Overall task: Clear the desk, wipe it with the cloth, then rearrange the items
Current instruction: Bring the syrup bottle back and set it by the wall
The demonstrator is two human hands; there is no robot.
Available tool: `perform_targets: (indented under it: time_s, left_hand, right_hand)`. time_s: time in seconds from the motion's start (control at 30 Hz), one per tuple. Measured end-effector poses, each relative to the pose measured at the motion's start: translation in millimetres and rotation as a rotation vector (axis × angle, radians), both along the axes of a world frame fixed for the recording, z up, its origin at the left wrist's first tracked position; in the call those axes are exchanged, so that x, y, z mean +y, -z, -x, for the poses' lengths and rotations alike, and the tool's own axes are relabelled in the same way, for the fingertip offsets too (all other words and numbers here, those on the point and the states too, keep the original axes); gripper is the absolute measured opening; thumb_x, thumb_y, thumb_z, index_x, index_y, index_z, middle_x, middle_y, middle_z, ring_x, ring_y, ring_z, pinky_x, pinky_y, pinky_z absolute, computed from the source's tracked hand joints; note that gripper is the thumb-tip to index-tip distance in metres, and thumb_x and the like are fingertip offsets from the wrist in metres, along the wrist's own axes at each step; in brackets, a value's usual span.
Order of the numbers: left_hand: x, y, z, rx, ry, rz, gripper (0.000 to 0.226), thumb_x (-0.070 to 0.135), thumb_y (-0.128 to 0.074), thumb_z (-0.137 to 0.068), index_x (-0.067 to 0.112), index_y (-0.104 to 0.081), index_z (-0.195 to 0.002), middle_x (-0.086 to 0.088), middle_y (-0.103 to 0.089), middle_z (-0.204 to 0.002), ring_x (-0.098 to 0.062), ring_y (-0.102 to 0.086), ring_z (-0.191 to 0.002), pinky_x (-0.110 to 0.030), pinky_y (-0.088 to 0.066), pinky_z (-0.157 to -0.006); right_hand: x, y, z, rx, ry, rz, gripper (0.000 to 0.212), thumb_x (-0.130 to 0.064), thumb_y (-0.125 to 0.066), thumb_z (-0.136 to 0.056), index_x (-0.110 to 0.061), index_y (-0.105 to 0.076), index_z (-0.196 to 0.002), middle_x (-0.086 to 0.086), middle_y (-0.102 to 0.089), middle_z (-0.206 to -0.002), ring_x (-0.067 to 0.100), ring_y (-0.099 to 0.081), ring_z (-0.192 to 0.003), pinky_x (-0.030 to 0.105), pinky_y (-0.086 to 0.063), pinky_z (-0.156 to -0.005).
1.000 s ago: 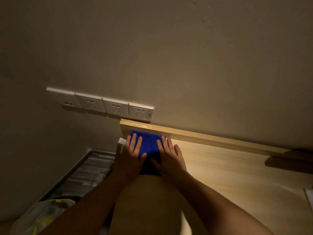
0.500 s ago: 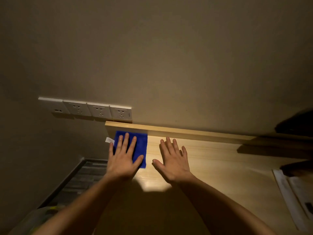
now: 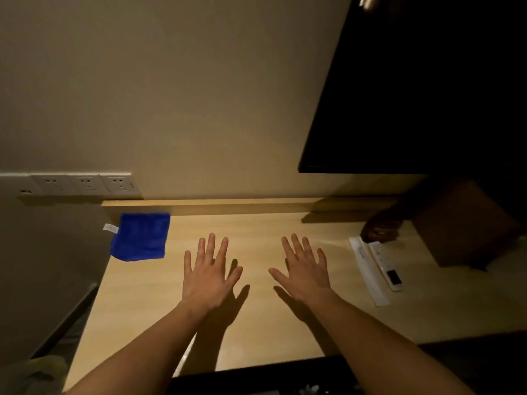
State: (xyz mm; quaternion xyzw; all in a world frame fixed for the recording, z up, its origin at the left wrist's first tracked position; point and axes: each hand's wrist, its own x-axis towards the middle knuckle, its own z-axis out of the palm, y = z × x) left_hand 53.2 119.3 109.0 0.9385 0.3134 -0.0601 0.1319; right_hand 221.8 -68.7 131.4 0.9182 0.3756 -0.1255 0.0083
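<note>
the cloth [image 3: 139, 236] lies flat at the far left corner of the counter [image 3: 256, 323], close under the back ledge, and its white tag seems to poke past the side edge. nothing holds it. the left hand [image 3: 209, 275] is just right of the cloth and nearer the person, apart from it, with straight, spread fingers and nothing in it. the right hand [image 3: 305, 273] is further right of the cloth, equally flat, spread and bare. whether the palms touch the wood or hang just above it, i cannot tell.

well to the right of the cloth lie a white remote [image 3: 386, 265] and a pale strip [image 3: 368, 275], side by side, with a brown box [image 3: 462, 223] beyond them in shadow.

by my reading the wiping looks about done and the rearranging is next. the risks: the cloth sits so near the edge that a careless brush of the left arm could drag it off to the floor. the light is poor on the right, so a reach for the remote could knock it or push the strip under the box. a damp surface could also mark the strip.
</note>
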Motion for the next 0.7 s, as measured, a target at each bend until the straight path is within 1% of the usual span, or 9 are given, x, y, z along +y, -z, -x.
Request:
perform_targets:
  time_s: [0.1, 0.27, 0.33, 0.4, 0.5, 0.53, 0.57, 0.63, 0.7]
  left_hand:
    - [-58.4, -4.9, -17.7, -0.029, 0.017, 0.023, 0.093, 0.085, 0.010, -0.084, 0.038, 0.022, -0.163, 0.000, 0.031, -0.171, -0.025, 0.029, -0.158, -0.057, 0.012, -0.128]
    - [-134.9, -9.1, -50.4, -0.028, 0.063, 0.059, 0.090, 0.085, 0.006, -0.088, 0.038, 0.022, -0.163, 0.001, 0.033, -0.170, -0.025, 0.030, -0.157, -0.057, 0.013, -0.128]
    - [-158.6, -13.3, -66.4, -0.041, 0.084, 0.076, 0.088, 0.083, 0.001, -0.091, 0.038, 0.021, -0.164, 0.002, 0.032, -0.170, -0.025, 0.029, -0.157, -0.056, 0.014, -0.128]
    - [-174.9, -18.0, -83.0, -0.055, 0.105, 0.095, 0.090, 0.083, 0.000, -0.090, 0.037, 0.018, -0.165, 0.003, 0.030, -0.170, -0.023, 0.027, -0.158, -0.054, 0.013, -0.128]
    - [-191.2, -25.2, -113.3, -0.097, 0.128, 0.183, 0.101, 0.087, 0.003, -0.083, 0.032, 0.009, -0.168, 0.001, 0.018, -0.175, -0.021, 0.016, -0.162, -0.047, 0.006, -0.131]
    - [-195.3, -27.3, -125.5, -0.116, 0.132, 0.225, 0.102, 0.086, -0.002, -0.085, 0.027, 0.003, -0.169, 0.000, 0.011, -0.177, -0.022, 0.009, -0.163, -0.045, 0.000, -0.132]
    - [-198.5, -28.8, -138.5, -0.138, 0.136, 0.270, 0.099, 0.083, -0.011, -0.091, 0.023, -0.003, -0.169, -0.002, 0.002, -0.178, -0.023, -0.001, -0.164, -0.043, -0.006, -0.132]
    - [-201.7, -27.7, -166.2, -0.185, 0.146, 0.354, 0.091, 0.073, -0.036, -0.101, 0.017, -0.013, -0.169, -0.006, -0.013, -0.177, -0.025, -0.016, -0.162, -0.041, -0.016, -0.130]
    - [-201.3, -23.5, -196.5, -0.207, 0.163, 0.408, 0.088, 0.067, -0.049, -0.102, 0.015, -0.020, -0.167, -0.007, -0.024, -0.174, -0.026, -0.025, -0.159, -0.040, -0.024, -0.129]
  right_hand:
    - [-64.3, -14.1, -15.7, 0.010, 0.035, -0.012, 0.088, -0.081, -0.022, -0.095, -0.037, 0.009, -0.164, -0.005, 0.016, -0.173, 0.023, 0.015, -0.160, 0.054, 0.005, -0.126]
    - [-151.6, -29.1, -46.5, 0.034, 0.119, -0.039, 0.088, -0.079, -0.026, -0.096, -0.035, 0.006, -0.165, -0.006, 0.011, -0.174, 0.020, 0.012, -0.160, 0.052, 0.003, -0.125]
    - [-177.1, -30.8, -61.8, 0.028, 0.168, -0.043, 0.090, -0.079, -0.027, -0.095, -0.032, 0.003, -0.166, -0.005, 0.007, -0.175, 0.020, 0.007, -0.161, 0.053, 0.000, -0.126]
    - [-194.7, -33.7, -76.7, 0.021, 0.207, -0.055, 0.091, -0.079, -0.028, -0.095, -0.029, 0.000, -0.166, -0.003, 0.002, -0.175, 0.019, 0.001, -0.161, 0.052, -0.005, -0.126]
    - [-211.5, -40.0, -101.1, 0.015, 0.255, -0.114, 0.090, -0.076, -0.035, -0.096, -0.026, -0.007, -0.166, -0.001, -0.011, -0.174, 0.018, -0.011, -0.159, 0.048, -0.013, -0.124]
    - [-215.3, -39.1, -112.6, 0.029, 0.280, -0.137, 0.090, -0.076, -0.038, -0.095, -0.026, -0.010, -0.165, -0.001, -0.017, -0.173, 0.019, -0.018, -0.158, 0.047, -0.017, -0.122]
    - [-218.1, -40.2, -123.5, 0.052, 0.317, -0.165, 0.090, -0.077, -0.040, -0.093, -0.029, -0.013, -0.164, -0.001, -0.024, -0.171, 0.020, -0.025, -0.155, 0.047, -0.022, -0.121]
    - [-221.8, -41.8, -146.9, 0.102, 0.407, -0.216, 0.092, -0.085, -0.039, -0.085, -0.036, -0.017, -0.160, -0.003, -0.035, -0.165, 0.024, -0.037, -0.147, 0.048, -0.032, -0.115]
    - [-223.7, -47.4, -170.4, 0.137, 0.454, -0.251, 0.088, -0.081, -0.046, -0.087, -0.036, -0.023, -0.158, -0.002, -0.041, -0.161, 0.026, -0.043, -0.143, 0.046, -0.034, -0.113]
